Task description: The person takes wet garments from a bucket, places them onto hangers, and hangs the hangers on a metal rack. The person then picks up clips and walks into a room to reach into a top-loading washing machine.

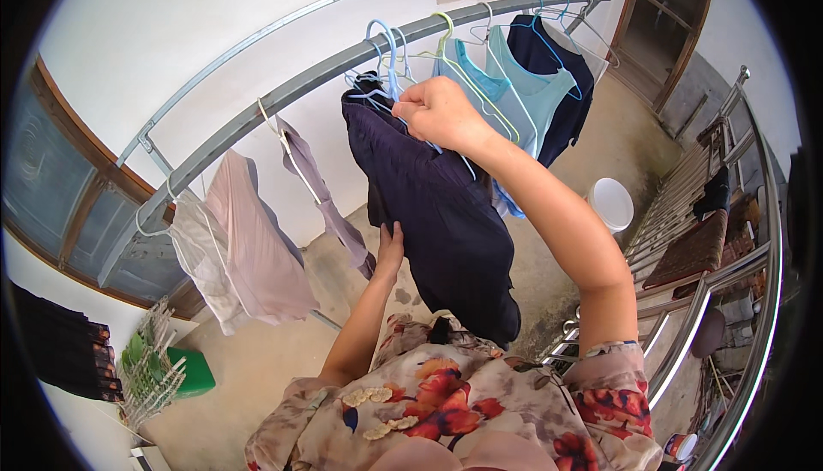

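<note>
My right hand (441,114) is closed around a light blue clothes hanger (393,64) just below its hook, close under the grey metal rail. From that hanger hangs a dark navy garment (441,214) with a gathered waistband, perhaps trousers or a skirt. My left hand (390,251) rests against the garment's left edge lower down, fingers stretched upward. Part of that hand may be hidden behind the cloth. Several other hangers crowd the rail around my right hand, among them a yellow-green hanger (445,30).
Along the rail (283,94) hang a pink garment (257,248), a mauve one (321,188) and light blue tops (536,94). A white bucket (611,204) stands on the concrete floor at right, near a metal railing (776,240). A green container (190,372) sits at lower left.
</note>
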Action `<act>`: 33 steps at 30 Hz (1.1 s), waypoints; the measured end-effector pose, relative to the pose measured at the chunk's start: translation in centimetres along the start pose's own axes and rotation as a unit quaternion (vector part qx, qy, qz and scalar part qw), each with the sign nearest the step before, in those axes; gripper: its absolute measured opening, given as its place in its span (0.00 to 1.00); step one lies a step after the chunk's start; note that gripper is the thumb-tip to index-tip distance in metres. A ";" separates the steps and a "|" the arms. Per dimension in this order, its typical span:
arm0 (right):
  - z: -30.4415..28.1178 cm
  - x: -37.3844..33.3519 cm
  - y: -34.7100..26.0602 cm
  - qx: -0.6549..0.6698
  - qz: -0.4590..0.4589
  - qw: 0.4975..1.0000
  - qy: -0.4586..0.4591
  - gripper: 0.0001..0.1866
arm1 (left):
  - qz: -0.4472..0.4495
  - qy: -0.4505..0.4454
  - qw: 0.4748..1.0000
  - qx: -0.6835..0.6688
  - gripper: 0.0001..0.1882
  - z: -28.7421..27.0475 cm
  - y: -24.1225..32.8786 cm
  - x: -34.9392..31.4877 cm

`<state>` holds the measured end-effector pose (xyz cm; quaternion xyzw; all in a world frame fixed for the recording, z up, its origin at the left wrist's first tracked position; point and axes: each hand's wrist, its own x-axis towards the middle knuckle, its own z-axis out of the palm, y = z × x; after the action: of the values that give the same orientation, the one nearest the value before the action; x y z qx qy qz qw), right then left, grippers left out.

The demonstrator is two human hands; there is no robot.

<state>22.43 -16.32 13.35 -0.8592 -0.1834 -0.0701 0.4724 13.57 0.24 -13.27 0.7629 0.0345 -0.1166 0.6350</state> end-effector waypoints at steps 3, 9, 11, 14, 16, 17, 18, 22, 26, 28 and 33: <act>3.1 4.5 0.4 -0.017 0.018 1.000 0.016 0.11 | 0.037 -0.125 0.964 0.231 0.25 -1.7 2.0 -2.3; 8.4 7.2 3.7 -0.116 0.074 0.990 0.003 0.10 | 0.240 0.215 0.947 0.008 0.11 -7.0 16.0 -8.3; 10.0 6.8 2.6 -0.097 0.057 0.993 0.014 0.10 | 0.303 0.410 0.856 0.088 0.13 -10.9 17.0 -4.9; 8.8 5.9 3.5 -0.025 0.085 0.996 -0.003 0.12 | 0.258 0.471 0.804 0.254 0.25 -11.3 19.9 -1.4; 7.9 5.3 2.8 0.024 0.057 0.998 -0.013 0.15 | 0.268 0.477 0.783 0.295 0.29 -11.6 20.5 0.2; 7.9 5.1 3.6 0.039 0.025 0.999 0.029 0.18 | 0.287 0.492 0.766 0.298 0.27 -11.1 20.8 0.2; 7.4 4.6 4.1 -0.045 -0.028 0.993 0.104 0.15 | 0.315 0.487 0.761 0.291 0.26 -10.4 21.3 -0.1; 0.2 2.4 4.3 -0.062 -0.158 0.930 0.326 0.08 | 0.325 0.409 0.821 0.230 0.20 -6.3 23.3 -2.7; -6.0 2.6 9.1 -0.177 -0.027 0.942 0.285 0.26 | 0.359 0.281 0.845 0.279 0.20 -1.9 23.0 -1.3; -5.9 2.9 9.8 -0.204 0.014 0.955 0.216 0.35 | 0.401 0.296 0.800 0.335 0.21 -1.2 22.4 -0.2; -3.1 3.0 8.8 -0.265 0.069 0.950 0.148 0.48 | 0.398 0.279 0.812 0.324 0.19 0.7 22.8 1.1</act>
<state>28.72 -22.45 9.00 -0.9440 -0.0264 -0.2093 0.2537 19.09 -4.89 8.31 0.8710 -0.1366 0.3597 0.3054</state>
